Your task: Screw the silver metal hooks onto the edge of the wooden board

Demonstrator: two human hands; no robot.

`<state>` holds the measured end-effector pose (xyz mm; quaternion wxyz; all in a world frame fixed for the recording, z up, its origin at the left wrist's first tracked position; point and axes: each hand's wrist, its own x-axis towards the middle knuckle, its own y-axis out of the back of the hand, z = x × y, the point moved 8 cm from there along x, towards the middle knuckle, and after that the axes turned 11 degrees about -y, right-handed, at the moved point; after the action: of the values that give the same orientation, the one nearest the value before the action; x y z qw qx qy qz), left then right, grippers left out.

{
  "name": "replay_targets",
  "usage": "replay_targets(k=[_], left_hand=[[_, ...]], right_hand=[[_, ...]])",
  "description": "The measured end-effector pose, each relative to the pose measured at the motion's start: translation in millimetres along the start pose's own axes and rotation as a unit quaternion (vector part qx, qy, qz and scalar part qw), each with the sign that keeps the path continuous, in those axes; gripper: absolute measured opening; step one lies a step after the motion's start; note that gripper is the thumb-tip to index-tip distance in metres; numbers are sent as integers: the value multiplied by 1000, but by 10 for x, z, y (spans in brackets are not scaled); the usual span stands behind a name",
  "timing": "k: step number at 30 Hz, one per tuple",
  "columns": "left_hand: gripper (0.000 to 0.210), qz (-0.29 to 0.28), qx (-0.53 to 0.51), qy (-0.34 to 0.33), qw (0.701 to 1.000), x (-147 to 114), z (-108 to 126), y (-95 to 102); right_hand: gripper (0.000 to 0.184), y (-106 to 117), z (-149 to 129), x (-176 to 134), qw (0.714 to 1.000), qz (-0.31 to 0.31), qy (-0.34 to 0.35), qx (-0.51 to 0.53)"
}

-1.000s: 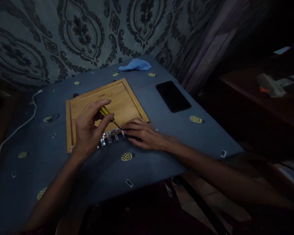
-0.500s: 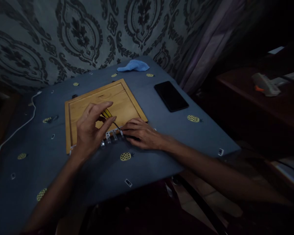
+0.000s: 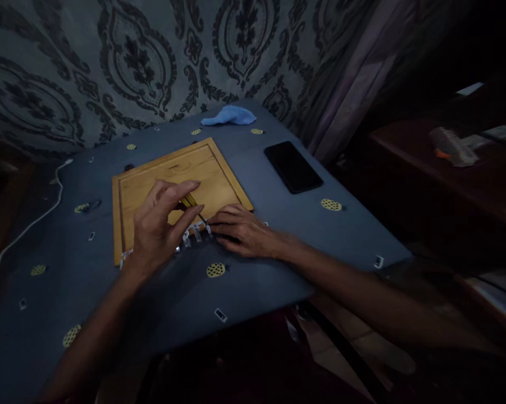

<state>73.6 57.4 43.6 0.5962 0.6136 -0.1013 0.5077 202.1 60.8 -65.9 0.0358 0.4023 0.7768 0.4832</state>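
A screwdriver (image 3: 188, 201) with a yellow and black handle is pinched in my left hand (image 3: 158, 227), its thin shaft slanting down to the right. The shaft's tip meets the front edge of a framed wooden board (image 3: 227, 182) lying flat. Along that edge runs a strip of shiny hooks (image 3: 197, 232), partly covered by my hands. My right hand (image 3: 246, 231) is closed at the right part of the strip, fingertips pressed around the spot where the screwdriver tip ends. Any small screw there is hidden.
A black phone (image 3: 292, 166) lies right of the board on the blue patterned tablecloth (image 3: 269, 292). Behind the board sits a crumpled blue cloth (image 3: 229, 115). A white cable (image 3: 29, 223) runs along the left side. A patterned curtain (image 3: 185, 67) hangs behind the table.
My left hand has shifted slightly right with the screwdriver, and its grip on the handle has turned a little. My right hand stays in place at the strip.
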Motion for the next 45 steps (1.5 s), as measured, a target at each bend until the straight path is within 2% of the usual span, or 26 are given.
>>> replay_targets(k=[2, 7, 14, 17, 22, 29, 36, 41, 45], left_hand=[[33, -2, 3, 6, 1000, -12, -9, -1], [43, -37, -70, 46, 996, -64, -84, -72], [36, -20, 30, -4, 999, -4, -7, -24], [36, -18, 29, -1, 999, 2, -4, -2], [41, -46, 35, 12, 998, -4, -11, -3], [30, -34, 84, -9, 996, 7, 21, 6], [42, -42, 40, 11, 998, -12, -12, 4], [34, -34, 74, -9, 997, 2, 39, -14], [34, -32, 62, 5, 998, 6, 33, -3]], right_hand=[[33, -2, 0, -1, 1000, 6, 5, 6], [33, -10, 18, 3, 1000, 9, 1, 16], [34, -23, 29, 5, 1000, 4, -6, 17], [33, -9, 19, 5, 1000, 12, 1, 17], [32, -3, 24, 5, 1000, 15, 4, 15], [30, 2, 12, 9, 1000, 20, 5, 13], [30, 13, 7, 11, 1000, 16, 0, 15], [31, 2, 11, 18, 1000, 9, -1, 14], [31, 7, 12, 19, 1000, 7, -2, 13]])
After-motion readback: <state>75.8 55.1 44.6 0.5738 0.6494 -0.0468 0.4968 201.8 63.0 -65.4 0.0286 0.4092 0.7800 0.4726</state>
